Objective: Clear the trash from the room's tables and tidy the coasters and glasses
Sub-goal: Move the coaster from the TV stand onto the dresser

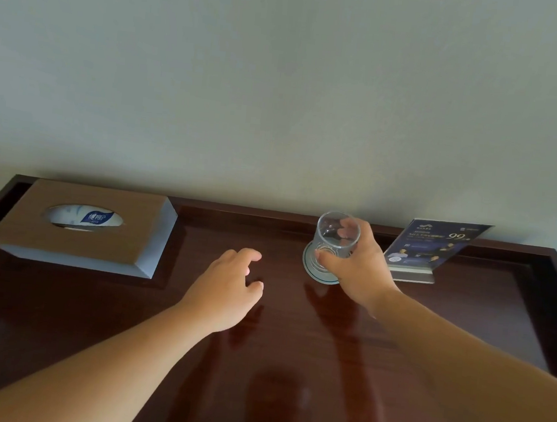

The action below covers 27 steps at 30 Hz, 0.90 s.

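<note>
Wrapping the clear, empty glass (pixel 328 238) over a blue-ringed coaster (pixel 311 269) is the right hand (pixel 360 269), left hand (pixel 226 280) slack

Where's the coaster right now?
In the head view, the coaster lies right of centre on the dark table, under the glass gripped by the right hand, just left of the standing advert card.

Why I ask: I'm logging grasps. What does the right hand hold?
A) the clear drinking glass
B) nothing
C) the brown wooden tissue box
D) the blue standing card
A: the right hand has its fingers and thumb curled round the clear drinking glass.
</note>
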{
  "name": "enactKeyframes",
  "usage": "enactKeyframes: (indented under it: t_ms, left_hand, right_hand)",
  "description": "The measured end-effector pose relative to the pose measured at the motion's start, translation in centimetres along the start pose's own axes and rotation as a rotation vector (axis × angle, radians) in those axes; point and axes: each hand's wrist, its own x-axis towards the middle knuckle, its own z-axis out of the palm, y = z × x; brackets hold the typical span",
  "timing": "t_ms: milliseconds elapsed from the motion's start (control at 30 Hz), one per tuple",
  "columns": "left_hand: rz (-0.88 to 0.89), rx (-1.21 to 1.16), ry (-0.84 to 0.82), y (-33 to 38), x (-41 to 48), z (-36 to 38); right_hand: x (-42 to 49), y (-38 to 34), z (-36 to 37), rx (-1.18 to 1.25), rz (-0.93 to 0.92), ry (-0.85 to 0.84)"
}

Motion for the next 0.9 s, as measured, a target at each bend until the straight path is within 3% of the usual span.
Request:
enactKeyframes:
  t_ms: [433,700,900]
  left_hand:
    - [0.032,0.010,0.005,1.5,-0.7,-0.5]
    - [0.179,0.011,0.008,4.4,-3.8,-2.0]
    - [0.392,0.001,-0.036,6.8,-8.3,-3.4]
  right_hand:
    - [-1.7,0.1,-1.0,-0.007,0.048,-0.002]
    - [-8.9,-1.3,-3.3,-0.056,0.082,0.128]
    - [-18.1,-4.3,-4.8,-0.153,0.047,0.295]
